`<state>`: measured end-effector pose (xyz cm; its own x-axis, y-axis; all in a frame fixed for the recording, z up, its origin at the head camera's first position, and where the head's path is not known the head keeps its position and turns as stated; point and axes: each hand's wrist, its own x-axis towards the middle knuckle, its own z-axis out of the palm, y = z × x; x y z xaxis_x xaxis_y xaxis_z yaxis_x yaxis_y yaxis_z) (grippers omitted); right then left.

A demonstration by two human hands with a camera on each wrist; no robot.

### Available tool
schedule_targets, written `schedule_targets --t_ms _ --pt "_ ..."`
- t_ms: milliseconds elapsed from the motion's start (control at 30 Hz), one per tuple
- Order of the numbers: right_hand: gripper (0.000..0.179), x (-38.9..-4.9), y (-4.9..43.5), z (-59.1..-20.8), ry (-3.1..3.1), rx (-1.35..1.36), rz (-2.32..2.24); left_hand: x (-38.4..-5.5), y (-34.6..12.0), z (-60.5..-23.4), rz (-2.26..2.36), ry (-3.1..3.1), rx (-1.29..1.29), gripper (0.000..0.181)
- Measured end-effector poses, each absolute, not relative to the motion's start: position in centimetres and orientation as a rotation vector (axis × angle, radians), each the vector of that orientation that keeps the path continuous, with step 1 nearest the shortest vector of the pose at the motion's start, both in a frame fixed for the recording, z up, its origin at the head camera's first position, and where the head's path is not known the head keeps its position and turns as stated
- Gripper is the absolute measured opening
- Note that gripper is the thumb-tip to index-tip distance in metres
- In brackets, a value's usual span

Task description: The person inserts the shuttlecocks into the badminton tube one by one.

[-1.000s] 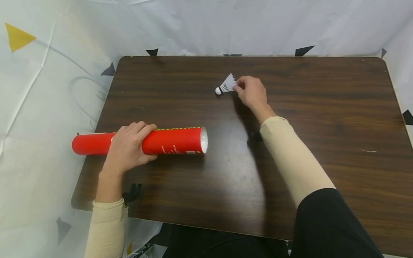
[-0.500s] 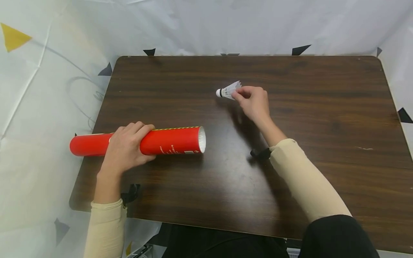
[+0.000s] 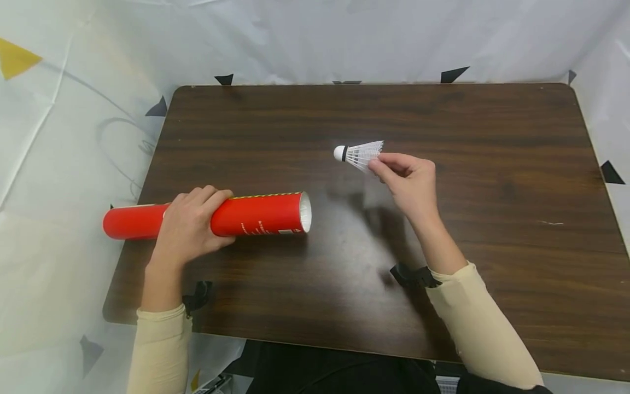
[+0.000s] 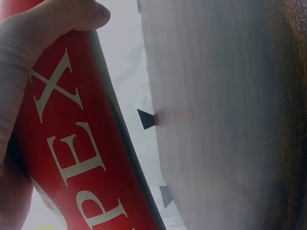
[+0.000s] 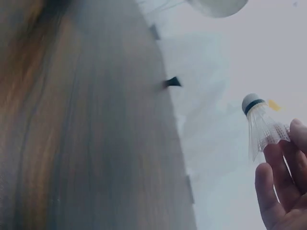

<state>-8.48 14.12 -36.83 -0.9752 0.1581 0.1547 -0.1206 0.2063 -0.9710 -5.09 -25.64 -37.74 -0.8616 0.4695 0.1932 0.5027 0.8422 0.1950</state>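
Observation:
My left hand (image 3: 192, 227) grips a long red tube (image 3: 261, 215) around its middle. The tube lies sideways, its open white-lined end facing right; pale capital letters show on its red side (image 4: 76, 129) in the left wrist view. My right hand (image 3: 410, 183) pinches a white shuttlecock (image 3: 361, 154) by the feathered edge of its skirt, between thumb and fingers. The shuttlecock's rounded cork, with a black band, points left toward the area above the tube's open end. In the right wrist view the shuttlecock (image 5: 263, 123) stands cork up above the fingertips (image 5: 265, 175).
A dark wood-grain table (image 3: 492, 219) with rounded corners lies under both hands. White sheeting (image 3: 315, 41) hangs behind and beside it, with black tape pieces along the edge and a yellow patch (image 3: 18, 58) at left. Dark straps (image 3: 415, 276) sit at the wrists.
My right hand has drawn the shuttlecock off the far part of the table, toward me and slightly right; its shadow now falls apart from it. The left hand keeps its grip on the tube.

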Motion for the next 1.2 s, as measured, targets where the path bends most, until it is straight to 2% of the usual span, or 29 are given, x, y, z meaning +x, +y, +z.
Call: schedule_targets --t_ms 267,467,833,1200 --pt "0.016 -4.5 15.0 -36.5 -2.231 0.103 1.951 -5.3 -25.5 -37.6 -0.37 -2.852 -0.78 0.083" --pt "0.013 -2.8 14.1 -36.7 -2.247 0.241 2.076 -5.5 -25.5 -37.4 -0.375 -2.842 -0.785 0.083" --pt "0.016 -2.5 11.0 -37.3 -2.336 0.528 1.987 -5.7 -24.9 -37.3 -0.389 -2.838 -0.808 0.082" --pt "0.017 -2.8 9.4 -37.3 -2.345 0.632 1.999 -5.8 -24.5 -37.0 -0.398 -2.832 -0.819 0.081"
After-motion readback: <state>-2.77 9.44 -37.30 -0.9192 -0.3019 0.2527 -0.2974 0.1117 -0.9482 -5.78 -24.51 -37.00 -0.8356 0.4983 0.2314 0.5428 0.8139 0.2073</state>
